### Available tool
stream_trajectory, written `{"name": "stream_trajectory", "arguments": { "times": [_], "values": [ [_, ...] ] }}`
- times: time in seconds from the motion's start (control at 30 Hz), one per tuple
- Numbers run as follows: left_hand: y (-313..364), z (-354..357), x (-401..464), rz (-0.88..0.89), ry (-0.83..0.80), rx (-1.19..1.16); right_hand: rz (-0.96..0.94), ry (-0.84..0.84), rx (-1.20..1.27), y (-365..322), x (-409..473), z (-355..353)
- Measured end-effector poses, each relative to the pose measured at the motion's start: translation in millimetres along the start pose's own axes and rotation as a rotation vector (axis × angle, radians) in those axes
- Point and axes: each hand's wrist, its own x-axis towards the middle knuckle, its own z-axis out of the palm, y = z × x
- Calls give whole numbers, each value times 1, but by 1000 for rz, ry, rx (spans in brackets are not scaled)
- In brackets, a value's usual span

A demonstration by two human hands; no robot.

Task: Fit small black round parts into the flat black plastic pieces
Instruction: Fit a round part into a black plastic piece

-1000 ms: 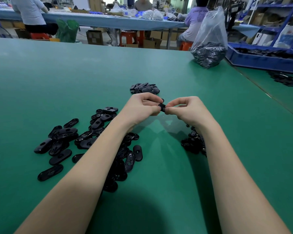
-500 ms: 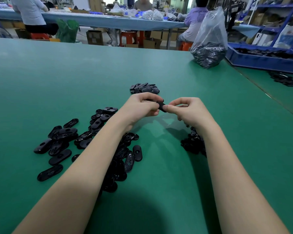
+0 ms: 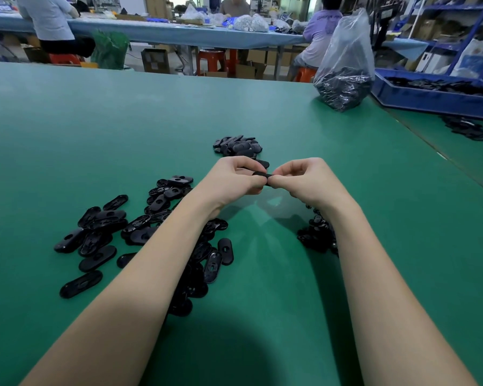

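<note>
Both hands have closed in a little since a second ago, thumbs now pressing together. I see the flat black piece [image 3: 260,174] pinched in my left hand [image 3: 234,181], raised above the green table [image 3: 123,129], while my right hand [image 3: 307,179] pinches its right end (the small round part is hidden under the fingertips, so I cannot tell if it is seated). Pressing off-centre could pop the part loose into the pile of flat pieces [image 3: 140,232] at near left, or the round parts heap [image 3: 317,235] under my right wrist.
</note>
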Motion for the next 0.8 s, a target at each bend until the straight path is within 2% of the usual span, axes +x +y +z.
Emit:
{"name": "stream_trajectory", "arguments": {
  "times": [0.7, 0.8],
  "values": [
    [-1, 2, 0, 19, 48, 99, -33, 25, -3, 6, 2, 4],
    [-3, -4, 1, 108, 19, 161, -17, -5, 68, 7, 1, 2]
  ]
}}
